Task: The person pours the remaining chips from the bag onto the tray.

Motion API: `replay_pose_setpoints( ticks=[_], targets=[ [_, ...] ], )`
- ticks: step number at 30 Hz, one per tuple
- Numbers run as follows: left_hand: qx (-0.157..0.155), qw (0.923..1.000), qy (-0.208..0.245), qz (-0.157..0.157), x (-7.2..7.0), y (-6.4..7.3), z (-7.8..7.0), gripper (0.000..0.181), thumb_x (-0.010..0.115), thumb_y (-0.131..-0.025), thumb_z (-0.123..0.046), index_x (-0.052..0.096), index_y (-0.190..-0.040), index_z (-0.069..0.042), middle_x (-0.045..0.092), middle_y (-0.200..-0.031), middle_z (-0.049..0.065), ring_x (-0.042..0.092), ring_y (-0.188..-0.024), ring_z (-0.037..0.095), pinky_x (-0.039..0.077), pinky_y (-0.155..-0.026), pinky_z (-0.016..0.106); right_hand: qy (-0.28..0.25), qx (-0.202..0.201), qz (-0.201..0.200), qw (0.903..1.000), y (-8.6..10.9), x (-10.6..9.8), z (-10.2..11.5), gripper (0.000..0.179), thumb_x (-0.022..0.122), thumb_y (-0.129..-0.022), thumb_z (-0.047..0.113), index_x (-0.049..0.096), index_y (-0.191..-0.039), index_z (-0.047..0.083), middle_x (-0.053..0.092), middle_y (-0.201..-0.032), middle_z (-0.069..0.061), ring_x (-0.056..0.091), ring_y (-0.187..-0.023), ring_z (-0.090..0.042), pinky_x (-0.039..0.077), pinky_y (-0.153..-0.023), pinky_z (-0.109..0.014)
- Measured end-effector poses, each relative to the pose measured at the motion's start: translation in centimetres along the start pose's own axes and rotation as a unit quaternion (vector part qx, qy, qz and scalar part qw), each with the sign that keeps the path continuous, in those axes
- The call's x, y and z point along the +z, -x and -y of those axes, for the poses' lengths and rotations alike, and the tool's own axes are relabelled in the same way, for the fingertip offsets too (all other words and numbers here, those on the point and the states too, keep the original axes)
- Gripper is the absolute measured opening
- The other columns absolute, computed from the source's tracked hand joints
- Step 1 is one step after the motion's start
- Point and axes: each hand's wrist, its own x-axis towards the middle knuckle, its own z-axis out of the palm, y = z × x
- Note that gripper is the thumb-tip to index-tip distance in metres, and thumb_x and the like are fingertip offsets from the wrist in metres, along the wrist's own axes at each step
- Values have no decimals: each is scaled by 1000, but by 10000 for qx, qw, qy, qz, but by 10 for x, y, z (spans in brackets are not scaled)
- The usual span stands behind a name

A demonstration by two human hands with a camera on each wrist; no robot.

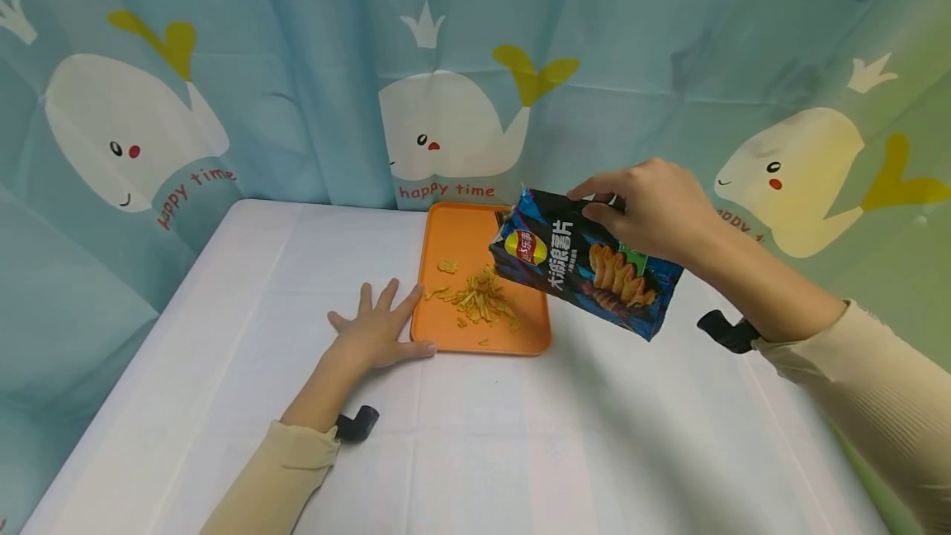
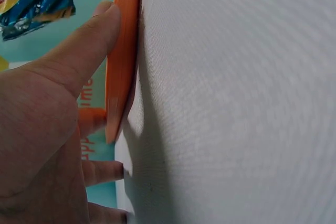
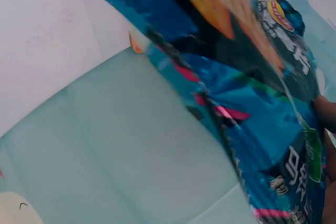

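My right hand (image 1: 654,209) pinches the upper edge of a blue and black potato chip bag (image 1: 587,267), held tilted above the tray with its left end lower over the chips. The bag fills much of the right wrist view. Beneath that end, a loose pile of yellow chips (image 1: 481,297) lies on an orange tray (image 1: 527,329), with a few pieces scattered around it. My left hand (image 1: 371,329) rests with spread fingers at the tray's front left corner. In the left wrist view, its thumb (image 2: 100,30) lies against the orange tray side (image 2: 122,61).
A white cloth (image 1: 475,436) covers the table. Behind it hangs a blue curtain (image 1: 312,89) with printed whales, close to the tray's far edge. Black straps (image 1: 358,423) sit at both wrists.
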Motion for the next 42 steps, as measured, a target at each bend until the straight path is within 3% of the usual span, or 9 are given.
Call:
replay_pose_setpoints(
  ticks=[5, 8, 21, 25, 27, 30, 37, 42],
  targets=[
    [15, 10000, -13, -11, 0, 0, 0, 104, 64, -80, -74, 17, -161, -29, 9, -167, 19, -1, -147, 57, 8, -90, 91, 43, 36, 128, 9999, 0, 0, 2, 23, 69, -95, 22, 76, -116, 28, 52, -52, 2, 37, -40, -15, 28, -40, -29],
    [-11, 10000, -30, 11, 0, 0, -1, 104, 64, -80, -74, 16, -161, -29, 9, -167, 19, -1, -147, 57, 8, -90, 91, 12, -27, 108, 9999, -1, 0, 3, 23, 69, -95, 21, 76, -115, 27, 57, -55, 3, 37, -40, -15, 28, -40, -29],
    [-13, 10000, 29, 31, -1, 0, -2, 104, 64, -80, -73, 17, -161, -28, 10, -166, 20, -2, -147, 58, 6, -91, 91, 21, -122, 132, 9998, -5, 2, 5, 22, 69, -95, 21, 77, -115, 26, 48, -49, 4, 37, -40, -15, 28, -40, -29],
    [-19, 10000, 1, 38, -1, 0, -2, 104, 64, -80, -74, 18, -161, -28, 10, -166, 20, -1, -147, 58, 7, -91, 91, -27, -55, 254, 9997, -5, -1, 6, 23, 69, -95, 21, 76, -116, 26, 52, -52, 4, 38, -41, -15, 29, -40, -29],
    [-29, 10000, -1, 48, -1, 0, -1, 104, 64, -80, -74, 17, -161, -28, 10, -166, 20, -2, -147, 58, 7, -91, 91, -75, 49, 331, 9994, -6, -3, 7, 23, 69, -95, 22, 76, -116, 26, 64, -62, 1, 44, -45, -15, 33, -42, -30],
    [-16, 10000, -12, 56, -1, 0, -2, 104, 64, -80, -74, 16, -161, -29, 9, -167, 19, -2, -147, 57, 7, -91, 91, -30, 138, 484, 9987, -6, -4, 8, 23, 70, -94, 21, 76, -116, 27, 69, -69, 0, 48, -50, -15, 36, -43, -31],
    [-38, 9999, -1, 104, -1, -1, -2, 104, 64, -80, -74, 15, -161, -30, 7, -167, 18, -4, -147, 57, 6, -91, 91, 97, 49, 372, 9993, -8, -1, 10, 24, 69, -95, 22, 76, -116, 28, 46, -48, 2, 39, -42, -17, 29, -41, -30],
    [-33, 10000, -3, 87, 0, -1, -1, 105, 63, -80, -75, 15, -161, -30, 8, -167, 18, -4, -147, 57, 6, -90, 92, 57, -2, 417, 9991, -9, 1, 12, 24, 69, -95, 22, 76, -117, 27, 46, -47, 3, 40, -42, -16, 29, -41, -29]
  ],
)
